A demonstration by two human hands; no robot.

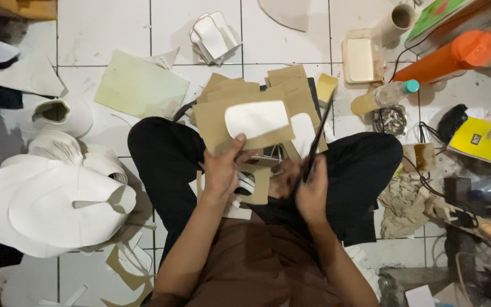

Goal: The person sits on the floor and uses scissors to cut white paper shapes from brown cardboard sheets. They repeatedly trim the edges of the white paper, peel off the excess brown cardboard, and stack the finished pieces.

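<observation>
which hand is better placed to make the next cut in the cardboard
Right. The right hand already grips the long black scissors, blades pointing up beside the brown cardboard piece with a white patch. The left hand is pinching that piece.

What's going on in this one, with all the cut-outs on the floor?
A person sits cross-legged on a white tiled floor, seen from above. The left hand holds up a brown card sheet with a white shaped piece lying on it. The right hand grips black scissors, blades pointing up beside the sheet. More brown sheets lie behind it, and a heap of white cut pieces lies beside the person's left knee.
</observation>
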